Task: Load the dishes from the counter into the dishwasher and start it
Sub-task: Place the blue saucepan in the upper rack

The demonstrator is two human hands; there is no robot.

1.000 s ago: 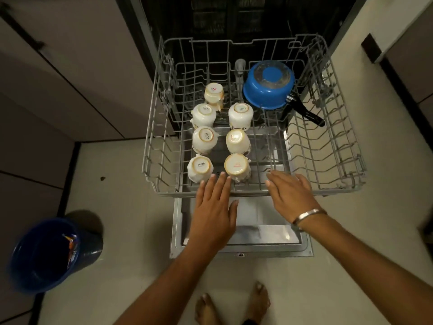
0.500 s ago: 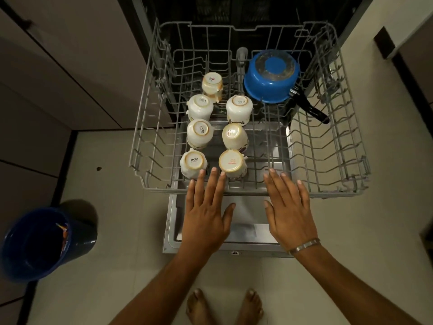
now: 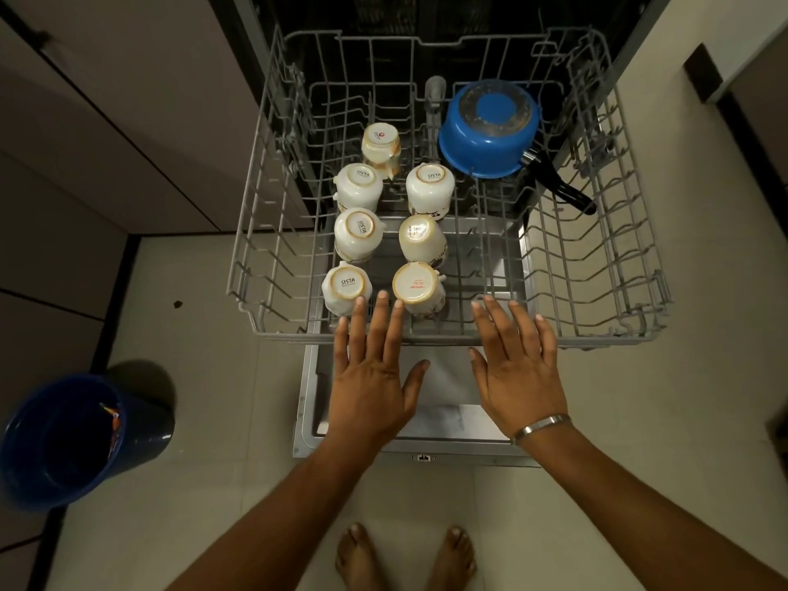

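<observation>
Our left hand (image 3: 375, 377) lies flat with its fingers straight and slightly spread, holding nothing; its fingertips (image 3: 382, 297) reach over the front rail of the rack (image 3: 597, 334), just short of the two nearest cups. Our right hand (image 3: 518, 373), a metal bangle (image 3: 540, 423) on its wrist, is just as flat and empty, fingers fanned across the same rail at about one o'clock from the left. A second ago both hands sat closer together on that rail; since then they have drawn back a little and spread, and the rack looks nearer and larger, though the camera has moved too. We cannot tell whether the palms press on the wire or hover above it.

Out from the fingers, seven white cups (image 3: 360, 228) stand upside down in two rows running toward twelve o'clock, unchanged in their places. At one o'clock the blue saucepan (image 3: 488, 130) rests inverted, its black handle (image 3: 563, 191) pointing toward four o'clock. Below the rack, the open dishwasher door (image 3: 447, 420) lies flat under our wrists. Our bare feet (image 3: 405, 556) show at six o'clock, and a dark blue bucket (image 3: 64, 437) stands on the floor at eight o'clock.

We judge the loading of this rack done or nearly so: flat hands at the front rail suit pushing it in, after which the door must close before starting.
</observation>
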